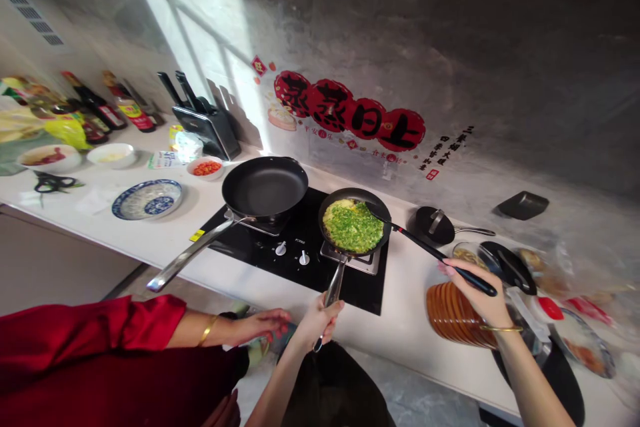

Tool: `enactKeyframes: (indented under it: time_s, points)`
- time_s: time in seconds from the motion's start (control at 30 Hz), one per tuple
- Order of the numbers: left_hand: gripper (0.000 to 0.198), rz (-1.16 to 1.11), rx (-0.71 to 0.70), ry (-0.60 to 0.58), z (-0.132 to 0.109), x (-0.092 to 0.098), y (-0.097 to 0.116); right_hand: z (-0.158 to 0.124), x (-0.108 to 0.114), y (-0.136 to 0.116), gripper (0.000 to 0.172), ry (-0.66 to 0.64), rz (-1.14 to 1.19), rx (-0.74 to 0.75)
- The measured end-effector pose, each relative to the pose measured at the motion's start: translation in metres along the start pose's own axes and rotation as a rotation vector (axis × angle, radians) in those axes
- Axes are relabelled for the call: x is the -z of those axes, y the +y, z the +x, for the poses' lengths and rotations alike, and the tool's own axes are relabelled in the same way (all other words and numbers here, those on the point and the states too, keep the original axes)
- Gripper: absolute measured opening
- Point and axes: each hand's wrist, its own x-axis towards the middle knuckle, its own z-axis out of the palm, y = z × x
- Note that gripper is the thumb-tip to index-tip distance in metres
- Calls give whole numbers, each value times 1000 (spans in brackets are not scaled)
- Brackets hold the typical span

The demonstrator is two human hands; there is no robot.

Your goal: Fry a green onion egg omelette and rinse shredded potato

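Observation:
My left hand (319, 321) is closed around the metal handle of a small black frying pan (386, 240) on the right burner. Inside the pan lies a round egg pancake (353, 225), thick with chopped green bits and yellow at its edge. My right hand (477, 293) grips the black handle of a spatula (420, 242). Its far end reaches into the pan at the upper right of the pancake, where its head is hard to make out. A large black frying pan (265, 187) with nothing in it sits on the left burner.
A co-worker's hand (263, 327) in a red sleeve is left of my left hand. Left on the counter are a patterned plate (147, 200), chopped red bits in a bowl (206, 169), a knife block (207, 130) and scissors (55, 181). A brown ribbed container (453, 317) stands right.

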Motion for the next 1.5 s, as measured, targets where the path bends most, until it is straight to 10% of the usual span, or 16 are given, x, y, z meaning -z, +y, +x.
enactKeyframes:
  time_s: [1.5]
  points:
    - [46,69,4,-8,11,-7,-6,46,32,-31,27,-135,-120,-97]
